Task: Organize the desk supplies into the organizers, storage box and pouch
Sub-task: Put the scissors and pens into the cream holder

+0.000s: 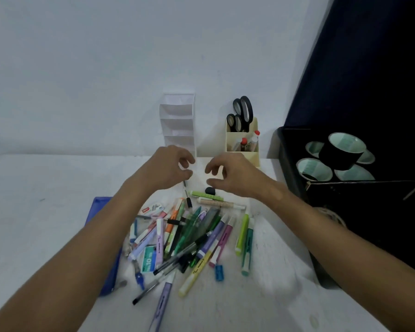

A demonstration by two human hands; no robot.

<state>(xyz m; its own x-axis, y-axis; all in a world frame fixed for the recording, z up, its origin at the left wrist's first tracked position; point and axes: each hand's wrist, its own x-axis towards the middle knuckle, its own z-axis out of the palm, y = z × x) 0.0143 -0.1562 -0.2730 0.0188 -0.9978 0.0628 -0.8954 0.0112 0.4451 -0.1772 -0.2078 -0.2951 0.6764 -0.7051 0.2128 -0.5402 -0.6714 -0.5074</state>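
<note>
A heap of pens, markers and highlighters (192,238) lies on the white table in front of me. Both my hands hover above its far end with fingers loosely curled and nothing in them. My left hand (170,170) is in front of a white tiered organizer (177,121). My right hand (230,174) is in front of a cream organizer (242,142) that holds black scissors (242,113) and glue bottles. A small black eraser (210,190) lies under my right hand. A blue pouch (101,236) is partly hidden by my left forearm.
A black storage box (295,168) stands at the right, holding several rolls of black tape (343,152). A dark curtain hangs behind it. A blue sharpener (219,272) and a staples box (149,258) lie in the heap. The wall is close behind the organizers.
</note>
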